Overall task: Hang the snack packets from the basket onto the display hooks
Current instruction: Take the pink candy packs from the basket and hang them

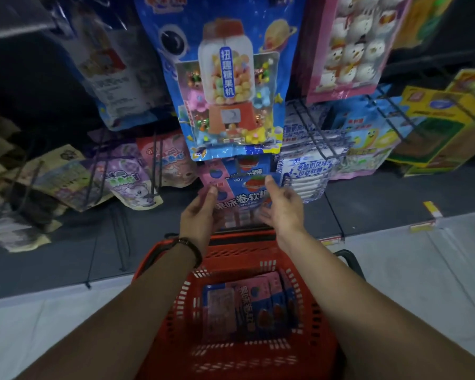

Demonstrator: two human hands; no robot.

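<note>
1. Two hands raised over red basket [159, 311], both on one blue-and-pink snack packet [244, 197] held up in front of lower display row.
2. Left hand [200, 212] at packet's left edge, fingers [211, 192] pressed together and extended along pink side; dark bead bracelet [189, 246] on that wrist.
3. Right hand [283, 207] at packet's right edge, thumb [270, 185] on front face, other fingers loosely curled behind; exact grip blurred.
4. Large blue gumball-machine bag [228, 78] hanging directly above held packet, its bottom edge overlapping the row behind; white label reads 扭趣糖果机.
5. Same-design packet [247, 163] already hung just behind held one, partly hidden by it.
6. Right of hands: stack of blue-and-white packets [307, 171] on wire hook [313, 127], text partly legible 拉丝软糖. Pink snowman bag [351, 50] above. Yellow-green packs [444, 127] far right.
7. Left of hands: purple packet [129, 179] and pink packet [165, 160] on hooks; text too blurred.
8. Basket on pale floor [52, 325], holding several more blue-and-pink packets [247, 305] lying flat; count unclear.
9. Held packet text: 果味卷软糖, last character covered by right hand.
10. Yellow price tag [432, 209] on shelf edge, unreadable.
</note>
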